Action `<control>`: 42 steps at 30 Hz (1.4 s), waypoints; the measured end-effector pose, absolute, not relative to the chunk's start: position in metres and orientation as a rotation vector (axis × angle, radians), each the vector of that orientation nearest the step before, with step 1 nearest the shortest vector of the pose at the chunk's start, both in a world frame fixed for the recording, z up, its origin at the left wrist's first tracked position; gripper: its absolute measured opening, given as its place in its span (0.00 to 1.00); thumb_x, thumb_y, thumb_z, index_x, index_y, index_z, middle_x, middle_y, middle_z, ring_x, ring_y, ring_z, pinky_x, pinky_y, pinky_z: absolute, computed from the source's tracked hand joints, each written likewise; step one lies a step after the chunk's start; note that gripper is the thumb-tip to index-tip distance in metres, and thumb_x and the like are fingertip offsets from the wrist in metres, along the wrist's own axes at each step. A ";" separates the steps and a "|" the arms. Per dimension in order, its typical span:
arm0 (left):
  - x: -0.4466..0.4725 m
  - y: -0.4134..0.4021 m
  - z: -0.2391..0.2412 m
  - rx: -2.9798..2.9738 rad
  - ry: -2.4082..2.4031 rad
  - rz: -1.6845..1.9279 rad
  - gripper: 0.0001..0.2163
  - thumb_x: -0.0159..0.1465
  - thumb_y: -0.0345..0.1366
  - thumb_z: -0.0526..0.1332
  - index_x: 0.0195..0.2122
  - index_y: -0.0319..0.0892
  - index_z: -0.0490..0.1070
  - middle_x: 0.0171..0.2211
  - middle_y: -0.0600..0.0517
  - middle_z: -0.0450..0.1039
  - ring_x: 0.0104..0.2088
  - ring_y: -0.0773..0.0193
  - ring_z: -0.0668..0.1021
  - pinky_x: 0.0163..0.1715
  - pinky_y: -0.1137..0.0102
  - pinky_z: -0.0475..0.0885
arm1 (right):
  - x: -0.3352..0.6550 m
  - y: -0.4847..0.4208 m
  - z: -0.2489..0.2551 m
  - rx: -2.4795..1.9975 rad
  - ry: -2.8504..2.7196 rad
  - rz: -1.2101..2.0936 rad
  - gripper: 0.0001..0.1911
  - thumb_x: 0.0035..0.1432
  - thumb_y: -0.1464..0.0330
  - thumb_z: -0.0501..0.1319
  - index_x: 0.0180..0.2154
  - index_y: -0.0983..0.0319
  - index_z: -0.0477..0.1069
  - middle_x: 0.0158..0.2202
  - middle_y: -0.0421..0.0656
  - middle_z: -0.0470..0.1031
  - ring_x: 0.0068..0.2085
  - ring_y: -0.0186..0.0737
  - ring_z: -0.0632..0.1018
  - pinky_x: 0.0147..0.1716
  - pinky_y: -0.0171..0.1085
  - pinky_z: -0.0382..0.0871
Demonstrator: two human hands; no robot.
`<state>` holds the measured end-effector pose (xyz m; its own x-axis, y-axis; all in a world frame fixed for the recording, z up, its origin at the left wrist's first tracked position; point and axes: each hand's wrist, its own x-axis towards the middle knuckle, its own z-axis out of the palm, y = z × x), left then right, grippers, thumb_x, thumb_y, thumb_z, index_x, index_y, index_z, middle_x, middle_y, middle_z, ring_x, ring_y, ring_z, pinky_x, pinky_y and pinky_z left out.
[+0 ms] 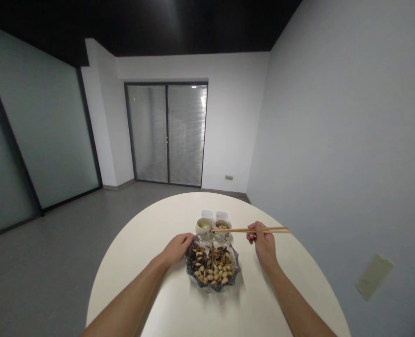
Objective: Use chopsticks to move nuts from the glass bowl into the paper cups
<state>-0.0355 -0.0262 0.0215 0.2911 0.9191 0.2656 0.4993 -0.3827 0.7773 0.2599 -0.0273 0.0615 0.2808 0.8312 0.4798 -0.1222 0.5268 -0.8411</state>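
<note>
A dark, scallop-edged glass bowl (237,271) stands on the table in front of me, holding pale nuts in shells and dark dried bits. My left hand (179,248) grips its upper left rim. In my right hand (262,238) is a pair of chopsticks (237,230), held level and pointing left. Their tips reach across two small cups just beyond the bowl. The left cup (203,227) looks bare inside with a yellowish tint; the right cup (227,235) contains pale nuts. Something small and brown shows by the tips, too small to make out.
Behind the cups lie two white plastic pieces, the left one (207,214) and the right one (222,215), perhaps lids or trays. The round white table (130,276) has its right edge close to a grey wall (334,140). Glass doors (167,135) stand across the room.
</note>
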 end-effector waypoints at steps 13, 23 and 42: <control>-0.034 -0.026 0.019 2.002 1.265 0.961 0.25 0.68 0.52 0.46 0.38 0.42 0.78 0.39 0.49 0.80 0.41 0.56 0.77 0.45 0.68 0.69 | 0.270 -0.019 0.051 -0.805 -1.103 0.654 0.25 0.56 0.46 0.61 0.29 0.62 0.72 0.18 0.38 0.67 0.21 0.33 0.68 0.15 0.30 0.60; -0.033 -0.027 0.021 1.990 1.273 0.963 0.25 0.68 0.53 0.46 0.37 0.41 0.78 0.38 0.49 0.80 0.40 0.57 0.77 0.44 0.68 0.69 | 0.275 -0.011 0.041 -0.916 -1.138 0.491 0.25 0.59 0.47 0.58 0.33 0.62 0.75 0.22 0.40 0.71 0.22 0.34 0.69 0.17 0.30 0.63; -0.033 -0.029 0.024 1.990 1.276 0.964 0.25 0.68 0.53 0.47 0.38 0.42 0.78 0.39 0.49 0.81 0.41 0.56 0.77 0.47 0.68 0.68 | 0.282 0.001 0.028 -1.044 -1.194 0.421 0.27 0.60 0.46 0.56 0.36 0.62 0.77 0.25 0.41 0.73 0.22 0.34 0.68 0.19 0.32 0.61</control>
<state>-0.0333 -0.0286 0.0245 0.2811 0.9233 0.2618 0.5040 -0.3742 0.7784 0.2821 0.0015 0.0282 0.3632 0.7514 0.5510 0.2393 0.4963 -0.8345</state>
